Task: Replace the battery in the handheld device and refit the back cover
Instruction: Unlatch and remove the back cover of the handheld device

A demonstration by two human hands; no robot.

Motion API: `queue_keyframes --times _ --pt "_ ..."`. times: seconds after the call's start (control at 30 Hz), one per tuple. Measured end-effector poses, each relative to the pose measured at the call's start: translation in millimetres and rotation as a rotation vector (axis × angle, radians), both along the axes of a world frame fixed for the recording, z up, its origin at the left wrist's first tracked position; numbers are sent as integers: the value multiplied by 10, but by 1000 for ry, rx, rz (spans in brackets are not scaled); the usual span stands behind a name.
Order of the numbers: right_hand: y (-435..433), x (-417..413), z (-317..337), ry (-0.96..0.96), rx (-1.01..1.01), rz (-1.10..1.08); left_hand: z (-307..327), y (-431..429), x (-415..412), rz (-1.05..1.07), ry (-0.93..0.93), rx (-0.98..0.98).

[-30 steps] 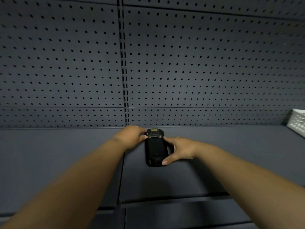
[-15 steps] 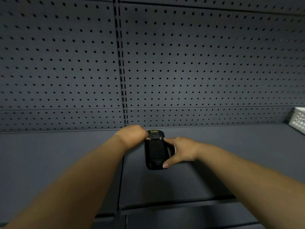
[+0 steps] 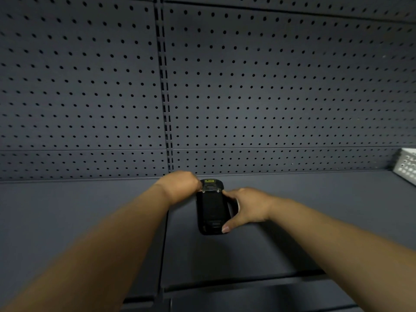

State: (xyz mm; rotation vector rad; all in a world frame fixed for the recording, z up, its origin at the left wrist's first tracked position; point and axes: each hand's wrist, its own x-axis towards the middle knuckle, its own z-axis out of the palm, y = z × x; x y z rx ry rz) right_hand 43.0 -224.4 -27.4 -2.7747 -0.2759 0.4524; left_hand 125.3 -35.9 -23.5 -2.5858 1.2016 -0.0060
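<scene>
A black handheld device (image 3: 211,208) lies back side up on the dark grey shelf (image 3: 90,210), its long axis pointing away from me, with a small yellow label at its far end. My left hand (image 3: 180,188) is curled against the device's far left corner, fingers hidden behind the knuckles. My right hand (image 3: 245,208) grips the right side, thumb tip at the near right corner and fingers at the far right edge. The back cover looks seated on the body; no loose battery is in sight.
A dark pegboard wall (image 3: 270,97) rises right behind the device. A white perforated basket (image 3: 407,165) sits at the far right of the shelf. The shelf's front edge (image 3: 247,282) runs below my forearms.
Both hands stay on the device in nearly the same grip. The view has shifted slightly; the device has not visibly moved on the shelf.
</scene>
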Motion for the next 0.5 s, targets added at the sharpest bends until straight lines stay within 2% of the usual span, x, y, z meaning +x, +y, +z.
queue_keyframes --times 0.5 --pt "25 -27 32 8 1 -15 -45 -37 -28 145 63 -131"
